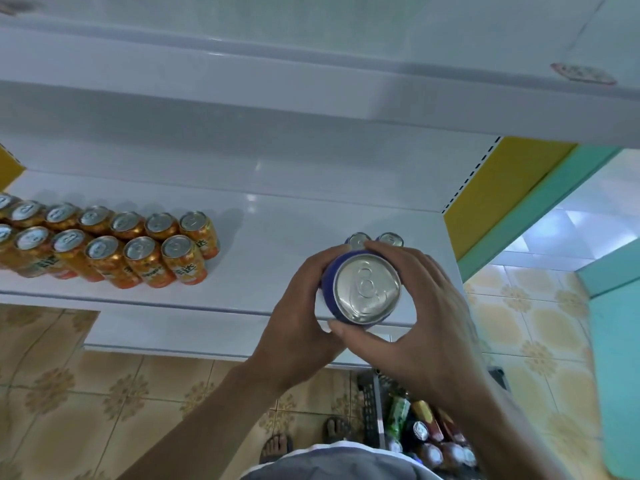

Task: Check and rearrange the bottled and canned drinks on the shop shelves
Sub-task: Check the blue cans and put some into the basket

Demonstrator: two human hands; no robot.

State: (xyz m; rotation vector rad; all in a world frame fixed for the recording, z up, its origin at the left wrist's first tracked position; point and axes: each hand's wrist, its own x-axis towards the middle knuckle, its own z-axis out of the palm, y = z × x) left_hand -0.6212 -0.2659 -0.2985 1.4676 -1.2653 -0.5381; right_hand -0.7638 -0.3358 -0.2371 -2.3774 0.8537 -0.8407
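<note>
While both hands wrap around it, the blue can sits upright over the front edge of the white shelf, toward the shelf's right end, its silver top and pull tab facing up. The left hand curls its fingers round the can's left side. The right hand grips the right side, thumb across the near rim. Whether the can's base touches the shelf cannot be told. Just behind it, near the right edge, two more cans stand side by side. Orange cans fill two rows along the shelf's left half, well apart from the blue one. Below, on the tiled floor, a dark basket holds bottles and cans.
</note>
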